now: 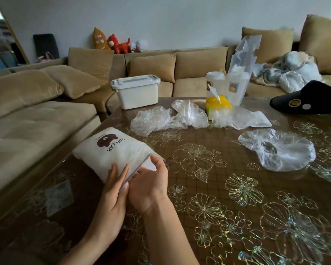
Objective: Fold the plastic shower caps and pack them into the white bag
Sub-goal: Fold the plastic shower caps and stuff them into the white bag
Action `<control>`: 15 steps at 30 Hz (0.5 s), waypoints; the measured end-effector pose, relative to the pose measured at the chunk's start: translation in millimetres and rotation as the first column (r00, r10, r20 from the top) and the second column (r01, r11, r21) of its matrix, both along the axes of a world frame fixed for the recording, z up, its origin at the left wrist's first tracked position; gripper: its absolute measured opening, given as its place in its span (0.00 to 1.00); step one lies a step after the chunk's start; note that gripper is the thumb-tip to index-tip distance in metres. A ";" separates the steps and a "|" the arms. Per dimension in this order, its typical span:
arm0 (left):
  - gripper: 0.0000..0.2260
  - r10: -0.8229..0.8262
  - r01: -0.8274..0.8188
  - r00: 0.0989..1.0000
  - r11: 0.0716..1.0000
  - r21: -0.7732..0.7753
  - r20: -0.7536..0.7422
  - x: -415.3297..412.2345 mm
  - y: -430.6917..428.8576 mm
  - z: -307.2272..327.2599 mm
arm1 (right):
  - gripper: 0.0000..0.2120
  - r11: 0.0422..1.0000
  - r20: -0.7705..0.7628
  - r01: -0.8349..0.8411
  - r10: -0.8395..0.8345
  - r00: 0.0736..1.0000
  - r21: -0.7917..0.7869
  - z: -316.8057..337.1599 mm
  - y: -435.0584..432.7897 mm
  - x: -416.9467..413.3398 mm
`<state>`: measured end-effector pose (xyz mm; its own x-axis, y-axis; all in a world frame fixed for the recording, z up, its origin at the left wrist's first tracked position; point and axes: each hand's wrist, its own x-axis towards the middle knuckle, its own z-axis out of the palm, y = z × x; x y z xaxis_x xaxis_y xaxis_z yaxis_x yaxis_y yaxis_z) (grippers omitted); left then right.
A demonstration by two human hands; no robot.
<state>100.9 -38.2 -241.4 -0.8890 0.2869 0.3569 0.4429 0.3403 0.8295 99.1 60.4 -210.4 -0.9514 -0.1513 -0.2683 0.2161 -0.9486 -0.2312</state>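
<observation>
Head view: the white soft bag with a brown bear print (113, 152) lies at the near left of the brown flowered table (227, 188). It looks plump, so some caps are probably packed. The left hand (113, 190) rests flat-fingered on it; the right hand (149, 185) curls round the mouth's edge, holding it. Still to do: the clear crumpled plastic shower caps (151, 120) far centre and another cap (279, 150) at right, all unfolded. The bag's contents are hidden, and the far heap's count is unclear
</observation>
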 end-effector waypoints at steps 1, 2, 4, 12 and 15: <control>0.16 0.005 -0.005 1.000 1.000 0.009 0.013 0.4 -2.6 -2.9 | 0.30 1.000 -0.005 -0.003 0.003 1.000 -0.005 -3.7 -2.4 -1.9; 0.16 0.008 -0.008 1.000 1.000 0.004 0.026 0.6 -5.8 -6.4 | 0.30 1.000 -0.007 -0.006 0.006 1.000 -0.005 -7.2 -4.8 -2.9; 0.18 0.004 -0.004 1.000 0.998 -0.057 -0.001 -5.5 -10.0 -15.6 | 0.31 0.999 -0.024 -0.018 0.019 1.000 0.034 -10.7 -3.3 -6.0; 0.38 0.087 -0.143 0.988 0.837 -0.529 -0.129 -29.5 1.1 -21.8 | 0.25 0.851 0.131 -0.014 -0.064 0.989 0.525 -8.2 13.6 -21.0; 0.33 0.163 -0.204 0.979 0.684 -0.700 -0.126 -37.5 13.8 -16.9 | 0.12 0.662 0.107 -0.019 -0.093 0.990 0.749 -3.4 30.1 -8.8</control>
<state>63.4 -24.4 -258.3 -0.9383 0.3056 0.1617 0.3411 0.8946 0.2889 90.2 90.5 -213.8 -0.9012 0.1874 -0.3908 0.2647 -0.4760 -0.8387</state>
